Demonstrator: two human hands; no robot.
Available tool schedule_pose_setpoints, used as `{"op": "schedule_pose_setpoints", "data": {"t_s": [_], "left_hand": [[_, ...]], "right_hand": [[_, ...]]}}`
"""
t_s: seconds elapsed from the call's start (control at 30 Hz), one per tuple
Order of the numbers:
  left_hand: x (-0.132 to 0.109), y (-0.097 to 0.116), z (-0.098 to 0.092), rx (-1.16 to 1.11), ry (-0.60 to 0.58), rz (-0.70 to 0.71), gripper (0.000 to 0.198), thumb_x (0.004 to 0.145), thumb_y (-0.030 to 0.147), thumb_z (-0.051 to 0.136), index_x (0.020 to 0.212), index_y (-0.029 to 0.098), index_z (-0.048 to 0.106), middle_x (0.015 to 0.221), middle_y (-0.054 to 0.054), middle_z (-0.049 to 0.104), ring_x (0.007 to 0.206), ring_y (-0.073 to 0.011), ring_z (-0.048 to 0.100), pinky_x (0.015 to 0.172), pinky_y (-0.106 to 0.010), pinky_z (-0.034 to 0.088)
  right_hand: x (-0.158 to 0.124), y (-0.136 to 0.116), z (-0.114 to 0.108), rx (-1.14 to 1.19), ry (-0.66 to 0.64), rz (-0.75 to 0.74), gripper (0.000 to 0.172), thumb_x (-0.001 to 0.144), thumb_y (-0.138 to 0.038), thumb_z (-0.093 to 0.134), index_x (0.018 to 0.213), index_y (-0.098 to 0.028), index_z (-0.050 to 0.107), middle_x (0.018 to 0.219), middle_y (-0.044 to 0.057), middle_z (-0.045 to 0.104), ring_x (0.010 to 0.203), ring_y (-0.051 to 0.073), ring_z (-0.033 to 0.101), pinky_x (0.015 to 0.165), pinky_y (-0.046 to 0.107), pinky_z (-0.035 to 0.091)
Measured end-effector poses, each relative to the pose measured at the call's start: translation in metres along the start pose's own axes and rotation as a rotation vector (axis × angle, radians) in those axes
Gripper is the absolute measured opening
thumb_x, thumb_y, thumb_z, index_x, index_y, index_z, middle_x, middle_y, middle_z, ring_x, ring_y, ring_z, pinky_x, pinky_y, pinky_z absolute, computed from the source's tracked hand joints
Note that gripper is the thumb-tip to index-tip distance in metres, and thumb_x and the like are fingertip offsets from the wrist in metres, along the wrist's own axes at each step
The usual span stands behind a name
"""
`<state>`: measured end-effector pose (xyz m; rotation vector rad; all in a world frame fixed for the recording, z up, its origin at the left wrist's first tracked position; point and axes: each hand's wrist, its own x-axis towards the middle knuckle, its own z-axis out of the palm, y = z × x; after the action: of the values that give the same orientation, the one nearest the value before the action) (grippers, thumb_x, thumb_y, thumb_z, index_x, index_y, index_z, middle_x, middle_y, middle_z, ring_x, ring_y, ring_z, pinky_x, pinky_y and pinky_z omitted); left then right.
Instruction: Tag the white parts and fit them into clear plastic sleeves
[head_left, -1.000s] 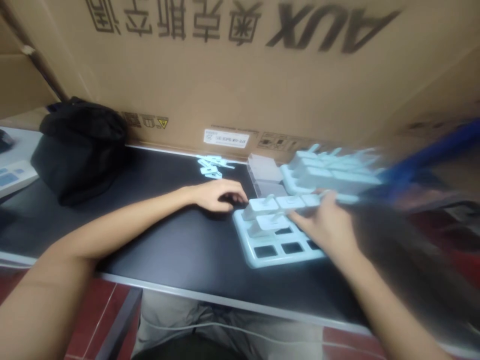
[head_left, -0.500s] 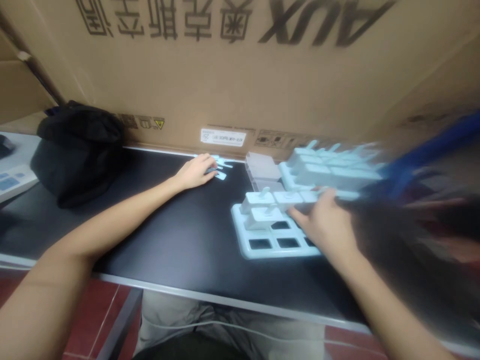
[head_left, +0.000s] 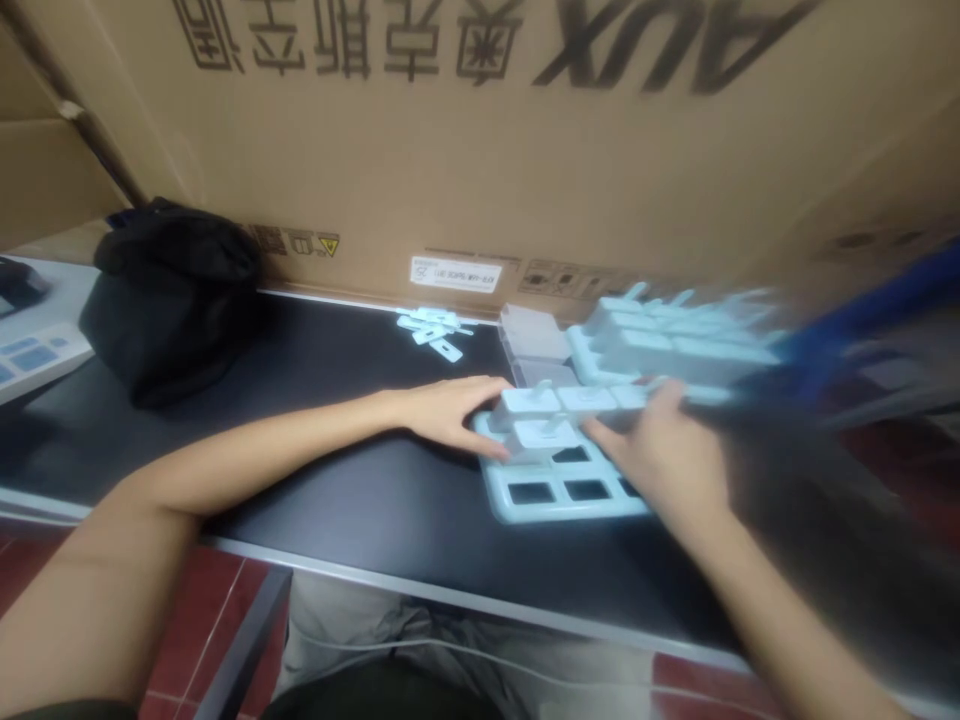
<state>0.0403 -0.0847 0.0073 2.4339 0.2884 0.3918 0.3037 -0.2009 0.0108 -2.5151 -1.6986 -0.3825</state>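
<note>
A light blue ice-pop mould frame (head_left: 536, 512) lies on the black table, with rectangular openings along its front. Pale blue ice-pop moulds (head_left: 534, 402) with stick handles stand in its back row, and one more stands before them at the left. My left hand (head_left: 454, 412) is at the frame's left end, thumb and fingers spread around the corner moulds; whether it presses on them I cannot tell. My right hand (head_left: 679, 455), blurred, closes on a back-row mould farther right, thumb in front and fingers behind. Part of the frame is hidden beneath it.
A heap of light blue sticks (head_left: 435, 328) lies near the cardboard box (head_left: 360, 170) at the back. Beside it are a translucent plastic case (head_left: 534, 340) and a second frame full of moulds (head_left: 652, 345). A black bag (head_left: 169, 300) stands at left; a blue strip (head_left: 862, 310) crosses at right.
My left hand has left the heap of sticks and moved right and nearer, to the left end of the mould frame. My right hand stays at the same mould. The view has shifted slightly.
</note>
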Motion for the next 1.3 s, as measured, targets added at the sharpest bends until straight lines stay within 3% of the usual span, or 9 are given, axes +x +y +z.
{"op": "schedule_pose_setpoints", "data": {"t_s": [0.17,0.3,0.53,0.7,0.87,1.03,1.17,1.3], "left_hand": [[0.002,-0.004,0.000,-0.161,-0.014,0.038,0.050,0.081,0.039,0.076,0.122,0.017,0.057,0.115,-0.009,0.067,0.099,-0.0224,0.063,0.090,-0.034,0.051],[0.005,-0.006,0.003,-0.152,0.042,0.044,0.032,0.084,0.027,0.069,0.113,0.015,0.064,0.109,-0.007,0.070,0.097,-0.0208,0.065,0.089,-0.031,0.051],[0.006,-0.010,0.013,-0.081,0.085,0.041,0.032,0.086,0.023,0.067,0.117,0.013,0.067,0.118,-0.011,0.070,0.107,-0.0230,0.067,0.096,-0.032,0.052],[0.005,-0.010,0.014,-0.076,0.101,0.012,0.036,0.085,0.026,0.070,0.118,0.013,0.068,0.113,-0.009,0.071,0.099,-0.0213,0.068,0.089,-0.029,0.052],[0.005,-0.008,0.014,-0.059,0.103,-0.023,0.036,0.084,0.029,0.071,0.117,0.013,0.069,0.107,-0.007,0.073,0.090,-0.0184,0.067,0.080,-0.026,0.050],[0.005,-0.009,0.013,-0.060,0.110,-0.011,0.034,0.085,0.027,0.068,0.115,0.012,0.071,0.106,-0.006,0.074,0.089,-0.0170,0.066,0.082,-0.025,0.050],[0.006,-0.010,0.014,-0.042,0.114,-0.042,0.032,0.083,0.024,0.068,0.112,0.012,0.072,0.102,-0.005,0.075,0.087,-0.0171,0.066,0.083,-0.026,0.051],[0.006,-0.008,0.013,-0.007,0.122,-0.085,0.026,0.081,0.022,0.068,0.104,0.012,0.074,0.092,-0.003,0.074,0.081,-0.0156,0.065,0.078,-0.024,0.050]], "right_hand": [[-0.004,-0.004,-0.002,-0.004,0.001,0.005,0.073,0.087,-0.069,0.058,0.128,-0.009,0.048,0.074,0.016,0.071,0.066,0.037,0.070,0.058,0.037,0.045],[-0.007,-0.011,-0.002,0.014,0.015,-0.005,0.072,0.087,-0.068,0.057,0.128,-0.008,0.048,0.072,0.017,0.070,0.064,0.038,0.069,0.058,0.039,0.046],[-0.008,-0.012,-0.002,0.017,0.046,-0.024,0.074,0.089,-0.067,0.051,0.127,-0.003,0.051,0.067,0.017,0.068,0.062,0.040,0.067,0.059,0.041,0.046],[-0.006,-0.009,0.000,0.067,0.073,-0.008,0.072,0.083,-0.067,0.056,0.124,-0.008,0.054,0.064,0.011,0.065,0.061,0.037,0.066,0.058,0.038,0.044],[0.005,0.002,0.005,0.419,0.085,0.022,0.058,0.065,-0.069,0.067,0.098,-0.022,0.058,0.063,0.002,0.061,0.061,0.029,0.063,0.060,0.035,0.045],[0.008,0.006,0.013,0.538,-0.057,0.004,0.047,0.067,-0.070,0.062,0.060,-0.026,0.047,0.051,0.003,0.052,0.053,0.024,0.056,0.056,0.035,0.042],[0.005,0.005,0.015,0.477,0.031,-0.015,0.047,0.071,-0.071,0.060,0.060,-0.026,0.050,0.057,0.007,0.058,0.060,0.027,0.061,0.057,0.037,0.044],[0.004,0.004,0.014,0.432,0.034,-0.012,0.048,0.072,-0.071,0.058,0.062,-0.025,0.052,0.063,0.010,0.061,0.065,0.030,0.064,0.061,0.039,0.046]]}}
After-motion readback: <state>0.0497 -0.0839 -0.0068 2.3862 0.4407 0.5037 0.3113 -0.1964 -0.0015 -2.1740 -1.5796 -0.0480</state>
